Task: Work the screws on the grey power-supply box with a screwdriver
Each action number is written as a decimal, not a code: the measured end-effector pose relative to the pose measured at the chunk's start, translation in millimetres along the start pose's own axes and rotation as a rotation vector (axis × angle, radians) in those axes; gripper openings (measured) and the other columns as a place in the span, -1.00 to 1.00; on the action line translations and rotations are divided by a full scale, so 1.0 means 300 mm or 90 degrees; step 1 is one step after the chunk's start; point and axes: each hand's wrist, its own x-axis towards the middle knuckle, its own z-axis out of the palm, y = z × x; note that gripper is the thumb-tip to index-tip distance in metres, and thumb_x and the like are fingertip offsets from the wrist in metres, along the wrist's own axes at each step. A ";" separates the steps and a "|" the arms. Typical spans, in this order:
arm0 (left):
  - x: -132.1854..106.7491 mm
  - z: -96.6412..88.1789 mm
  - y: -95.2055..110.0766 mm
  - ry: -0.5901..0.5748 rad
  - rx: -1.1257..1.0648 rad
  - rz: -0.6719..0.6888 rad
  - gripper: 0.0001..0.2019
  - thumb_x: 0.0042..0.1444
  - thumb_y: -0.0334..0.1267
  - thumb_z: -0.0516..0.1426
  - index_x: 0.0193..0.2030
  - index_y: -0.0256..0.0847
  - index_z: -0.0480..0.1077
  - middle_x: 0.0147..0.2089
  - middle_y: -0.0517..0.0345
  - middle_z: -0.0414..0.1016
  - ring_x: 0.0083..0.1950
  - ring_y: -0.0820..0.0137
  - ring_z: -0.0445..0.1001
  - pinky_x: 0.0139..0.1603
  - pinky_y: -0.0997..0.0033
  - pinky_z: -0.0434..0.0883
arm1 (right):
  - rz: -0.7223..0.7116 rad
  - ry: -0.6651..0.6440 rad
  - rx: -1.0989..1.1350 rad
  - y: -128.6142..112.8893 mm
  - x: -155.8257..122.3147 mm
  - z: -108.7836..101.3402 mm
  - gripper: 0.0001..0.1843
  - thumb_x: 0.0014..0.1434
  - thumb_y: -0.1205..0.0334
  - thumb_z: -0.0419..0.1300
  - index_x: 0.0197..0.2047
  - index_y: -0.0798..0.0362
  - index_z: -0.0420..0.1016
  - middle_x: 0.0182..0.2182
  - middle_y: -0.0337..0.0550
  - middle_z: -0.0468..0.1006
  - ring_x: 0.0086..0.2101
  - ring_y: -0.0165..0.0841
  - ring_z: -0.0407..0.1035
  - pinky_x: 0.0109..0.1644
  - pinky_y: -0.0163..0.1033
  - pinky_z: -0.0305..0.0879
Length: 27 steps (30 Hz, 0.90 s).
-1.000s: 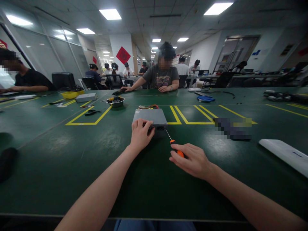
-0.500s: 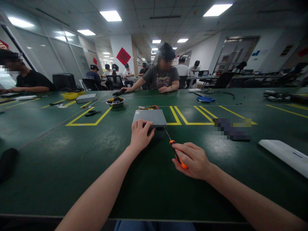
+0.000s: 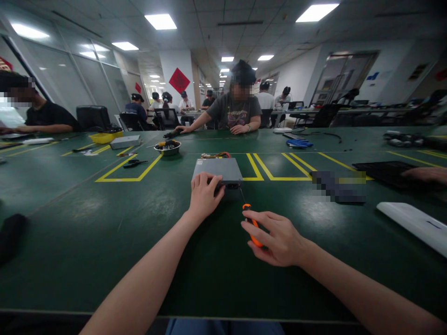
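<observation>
Orange plastic handle of a small screwdriver (image 3: 253,231) sits in the right hand (image 3: 275,239), pinched by the fingertips, with the fingers (image 3: 267,217) lying close together along it. Its thin steel shaft (image 3: 241,195) points up toward the near side of a flat grey metal box (image 3: 217,169). This box lies on the green work mat (image 3: 104,242), just beside a yellow taped outline (image 3: 255,167), and the left hand (image 3: 206,196) rests on top of it, with its fingers (image 3: 209,180) a little spread. The shaft tip is very near the box, but I cannot tell if it touches. With so light a pinch, the screwdriver could turn and drop, or its tip could slip and scratch the box or poke the left hand. A push from the side could also make the box slide. Farther away stands a steel bowl (image 3: 167,148) of small parts, and a co-worker's hand (image 3: 424,174) lies on a black pad (image 3: 380,172).
</observation>
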 end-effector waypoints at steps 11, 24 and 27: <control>-0.002 0.000 -0.001 -0.004 -0.008 -0.003 -0.73 0.09 -0.18 0.08 -0.05 -0.11 0.33 -0.13 0.02 0.25 -0.06 0.21 0.18 -0.03 0.18 0.19 | 0.019 0.032 -0.053 0.007 0.001 -0.011 -0.86 0.15 0.34 0.01 -0.23 0.11 0.35 -0.28 0.00 0.47 -0.39 -0.38 0.34 -0.39 -0.28 0.26; -0.001 -0.001 -0.001 -0.006 0.001 -0.001 -0.73 0.08 -0.18 0.09 -0.06 -0.10 0.34 -0.13 0.03 0.24 -0.06 0.21 0.18 -0.04 0.19 0.19 | 0.044 0.000 -0.064 -0.014 -0.001 0.006 -0.79 0.15 0.29 0.03 -0.15 0.18 0.35 -0.21 0.06 0.45 -0.24 -0.34 0.39 -0.30 -0.32 0.37; -0.002 0.000 -0.001 -0.005 0.001 -0.001 -0.73 0.08 -0.18 0.09 -0.06 -0.10 0.34 -0.13 0.03 0.24 -0.06 0.21 0.18 -0.03 0.19 0.19 | 0.014 0.037 -0.098 -0.003 -0.004 0.000 -0.76 0.13 0.34 0.10 -0.10 0.17 0.32 -0.24 0.03 0.47 -0.28 -0.38 0.40 -0.31 -0.34 0.36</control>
